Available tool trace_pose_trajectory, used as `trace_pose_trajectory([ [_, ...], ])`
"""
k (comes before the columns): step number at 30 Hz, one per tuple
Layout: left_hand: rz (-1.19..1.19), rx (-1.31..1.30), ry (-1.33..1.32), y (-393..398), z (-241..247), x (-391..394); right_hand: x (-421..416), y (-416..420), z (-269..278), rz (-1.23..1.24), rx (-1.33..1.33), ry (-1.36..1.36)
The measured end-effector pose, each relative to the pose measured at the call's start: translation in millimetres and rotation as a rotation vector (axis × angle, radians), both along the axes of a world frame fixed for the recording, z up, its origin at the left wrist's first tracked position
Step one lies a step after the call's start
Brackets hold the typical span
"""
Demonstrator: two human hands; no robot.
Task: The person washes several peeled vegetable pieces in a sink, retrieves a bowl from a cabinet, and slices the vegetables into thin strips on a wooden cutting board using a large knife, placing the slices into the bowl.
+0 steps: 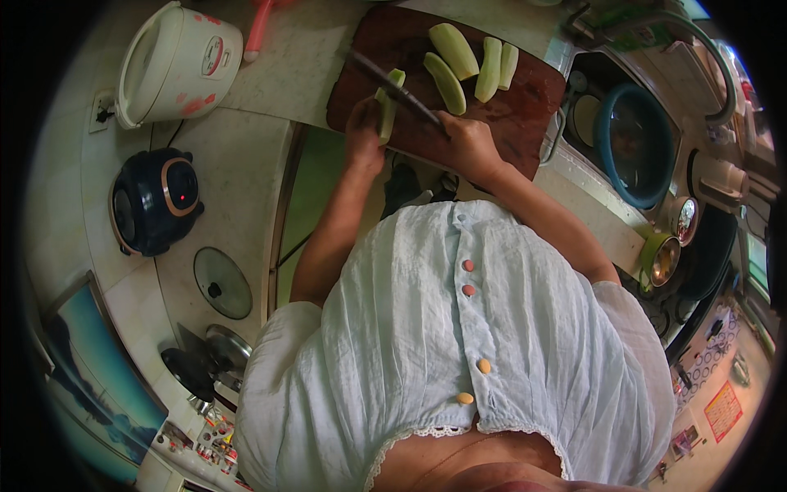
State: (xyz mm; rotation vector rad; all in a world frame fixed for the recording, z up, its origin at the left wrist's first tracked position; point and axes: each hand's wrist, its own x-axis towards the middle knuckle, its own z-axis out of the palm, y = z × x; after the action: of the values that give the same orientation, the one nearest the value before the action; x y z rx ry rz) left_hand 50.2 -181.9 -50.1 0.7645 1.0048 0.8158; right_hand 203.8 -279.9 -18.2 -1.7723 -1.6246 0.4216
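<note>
My left hand grips a long piece of peeled pale green vegetable at the left part of a reddish-brown cutting board. In my right hand is the handle of a kitchen knife. Its dark blade points up and left, across the held piece; whether it touches the piece I cannot tell. Beyond the knife, several more peeled pieces lie on the board: a thick one, a curved one and two narrower ones at the right.
A sink at the right holds a blue basin of water. On the left counter stand a white rice cooker, a dark blue cooker with a red light and a glass lid. A green pot is at the right.
</note>
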Motion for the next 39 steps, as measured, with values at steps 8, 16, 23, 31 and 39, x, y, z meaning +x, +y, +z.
trace_pose_trajectory([
  [8, -0.043, -0.343, -0.453, 7.3, -14.3, -5.7, 0.3, 4.3, 10.7, -0.125, -0.148, 0.456],
  [16, 0.006, -0.239, -0.461, 2.2, 1.2, 7.8, 3.4, 9.4, -9.8, -0.292, -0.188, 0.683],
  [23, -0.079, -0.029, -0.414, 26.6, 6.8, -2.1, 23.4, 10.4, -11.9, -0.302, -0.222, 0.606],
  [31, -0.011, 0.058, -0.192, 39.7, -15.6, -20.3, 25.2, -5.3, -25.2, -0.026, -0.312, 0.278],
  [39, -0.151, 0.532, 0.253, 49.3, -20.9, -24.2, 46.0, 1.6, -25.4, -0.228, -0.33, 0.354],
])
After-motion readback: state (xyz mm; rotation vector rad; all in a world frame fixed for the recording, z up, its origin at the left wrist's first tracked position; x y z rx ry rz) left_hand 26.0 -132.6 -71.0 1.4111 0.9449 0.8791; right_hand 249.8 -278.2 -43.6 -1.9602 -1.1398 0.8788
